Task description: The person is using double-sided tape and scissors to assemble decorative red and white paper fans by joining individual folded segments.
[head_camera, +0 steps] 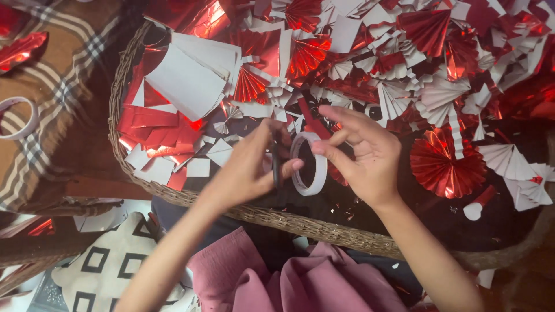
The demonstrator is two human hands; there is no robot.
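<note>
Pink cloth (324,283) nearest, over lap. Wicker tray (173,193) beyond, rim close to body. Tape roll (308,163) held upright above tray's near middle, between both hands. Left hand (245,170): grip closed on dark slim tool, blade or pen not told, pressed at roll's left edge. Right hand (367,156): roll pinched, other fingers spread. Step judged: tape end being freed or cut. Steady roll and clean lift of end called for next. Red foil fans (446,164) and white paper scraps (188,81) heaped farther back.
</note>
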